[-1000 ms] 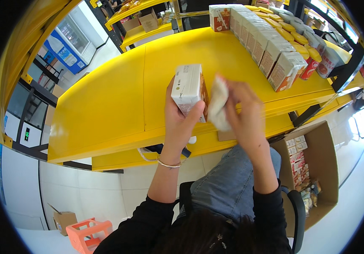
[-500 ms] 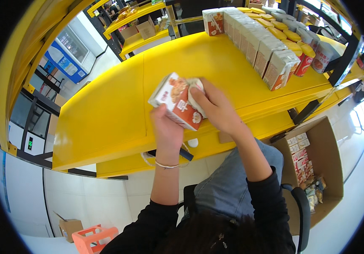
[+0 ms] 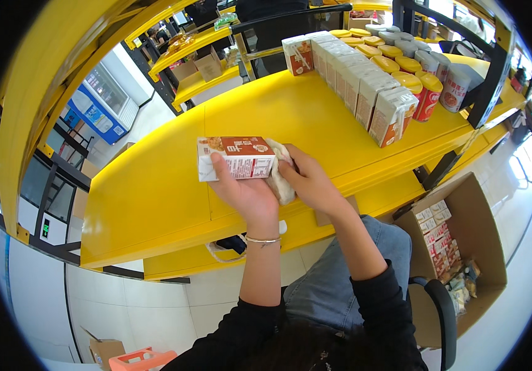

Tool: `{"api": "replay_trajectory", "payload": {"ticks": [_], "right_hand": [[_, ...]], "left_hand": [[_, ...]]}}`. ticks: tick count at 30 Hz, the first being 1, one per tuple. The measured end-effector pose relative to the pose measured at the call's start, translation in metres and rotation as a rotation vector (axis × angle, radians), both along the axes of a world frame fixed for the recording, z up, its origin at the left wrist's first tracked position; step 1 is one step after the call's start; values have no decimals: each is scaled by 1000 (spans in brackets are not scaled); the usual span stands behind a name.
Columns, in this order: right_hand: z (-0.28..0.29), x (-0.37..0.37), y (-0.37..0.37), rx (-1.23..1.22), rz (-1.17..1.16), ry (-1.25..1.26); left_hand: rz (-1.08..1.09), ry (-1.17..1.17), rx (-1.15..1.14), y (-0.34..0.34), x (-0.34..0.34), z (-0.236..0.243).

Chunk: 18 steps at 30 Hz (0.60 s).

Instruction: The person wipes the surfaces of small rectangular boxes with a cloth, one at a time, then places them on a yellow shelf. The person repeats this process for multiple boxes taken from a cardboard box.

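Observation:
My left hand [image 3: 248,196] is closed round a red and white drink carton [image 3: 238,162], which lies on its side above the yellow shelf. A white cloth [image 3: 281,179] is pressed to the carton's right end by my right hand [image 3: 313,180], its fingers closed on the fabric. Beyond them on the right, a row of similar cartons [image 3: 391,117] stands upright on the shelf. Beside that row are yellow-lidded red cans [image 3: 427,99] and grey-lidded cans [image 3: 455,90].
The yellow shelf [image 3: 148,198] spans the space before me, with a black post [image 3: 485,96] at its right. A cardboard box [image 3: 487,247] of cartons and packets stands on the floor at right, near a chair armrest [image 3: 442,309]. A lower yellow shelf [image 3: 173,263] runs underneath.
The carton has turned from a tilted pose to nearly level, showing another side. My right hand and the cloth have shifted to its end. The whole view has shifted slightly.

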State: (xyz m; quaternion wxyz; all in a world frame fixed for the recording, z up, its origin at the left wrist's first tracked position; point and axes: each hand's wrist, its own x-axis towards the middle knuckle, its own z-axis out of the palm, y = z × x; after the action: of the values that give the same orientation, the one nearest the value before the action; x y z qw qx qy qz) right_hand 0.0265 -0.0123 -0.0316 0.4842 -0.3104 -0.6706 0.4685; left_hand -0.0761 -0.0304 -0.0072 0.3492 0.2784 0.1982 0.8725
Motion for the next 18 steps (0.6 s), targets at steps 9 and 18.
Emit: {"api": "replay_trajectory", "payload": {"ticks": [9, 18], "right_hand": [[12, 11, -17, -442, 75, 745], [10, 13, -6, -278, 72, 645]], "left_hand": [[320, 260, -154, 3, -25, -1], [117, 542, -250, -7, -11, -8]]}}
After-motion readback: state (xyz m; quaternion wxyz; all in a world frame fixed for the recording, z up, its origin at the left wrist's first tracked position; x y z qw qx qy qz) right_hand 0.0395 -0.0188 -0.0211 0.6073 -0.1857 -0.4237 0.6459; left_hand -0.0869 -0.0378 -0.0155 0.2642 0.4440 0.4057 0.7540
